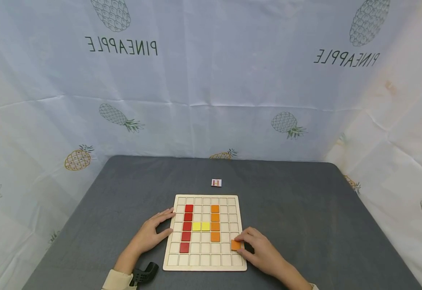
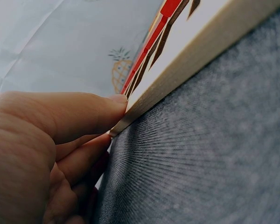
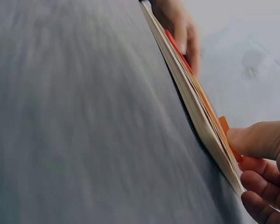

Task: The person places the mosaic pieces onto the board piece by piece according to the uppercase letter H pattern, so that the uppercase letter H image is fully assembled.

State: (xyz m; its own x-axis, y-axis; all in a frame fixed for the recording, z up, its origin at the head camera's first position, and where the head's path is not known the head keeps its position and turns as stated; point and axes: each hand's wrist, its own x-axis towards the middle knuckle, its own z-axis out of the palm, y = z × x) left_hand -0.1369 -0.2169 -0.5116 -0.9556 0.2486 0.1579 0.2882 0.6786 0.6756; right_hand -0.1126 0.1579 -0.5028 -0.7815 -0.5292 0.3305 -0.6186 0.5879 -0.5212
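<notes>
A pale wooden grid board (image 1: 200, 260) lies on the table. It bears a column of red tiles (image 1: 186, 236), two yellow tiles (image 1: 201, 226) and a column of orange tiles (image 1: 215, 217), together forming an H with a short right leg. Between thumb and fingers, my right hand (image 1: 263, 253) pinches a loose orange tile (image 1: 235, 245) over the board's right edge; the right wrist view shows this tile (image 3: 225, 125) tilted. My left hand (image 1: 149, 233) rests against the left edge with extended fingers, its thumb (image 2: 98, 112) touching the board's side in the left wrist view.
A small card with a printed grid pattern (image 1: 216, 183) lies beyond the board on the dark grey table (image 1: 287, 201). A black band (image 1: 145, 274) is on the left wrist. Pineapple-print cloth (image 1: 211, 80) hangs behind and at the sides.
</notes>
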